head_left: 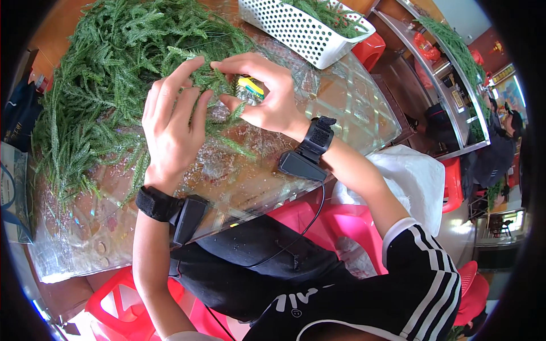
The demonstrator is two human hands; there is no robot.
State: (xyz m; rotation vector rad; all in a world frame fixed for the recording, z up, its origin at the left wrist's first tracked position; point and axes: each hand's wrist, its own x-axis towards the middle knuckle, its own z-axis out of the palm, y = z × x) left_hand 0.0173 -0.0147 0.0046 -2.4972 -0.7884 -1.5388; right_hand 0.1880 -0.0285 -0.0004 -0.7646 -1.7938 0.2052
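Note:
Both my hands are at a green artificial pine sprig (213, 79) above the near edge of a large heap of pine sprigs (131, 62). My left hand (173, 116) has its fingers bent around the sprig from the left. From the right, the thumb and forefinger of my right hand (267, 94) curve about the same sprig; its needles partly hide their grip. Behind the gap between that thumb and forefinger, a yellow and green tool (251, 86) shows in part, its kind unclear. Loose branch tips (236, 146) hang or lie below my hands.
The clear-covered table (227, 193) carries scattered needle bits. A white perforated basket (307, 40) with more greenery stands at the far right. Pink stools (352, 227) and a white sack (392, 176) are beside the table. A cable runs from my right wrist device (304, 163).

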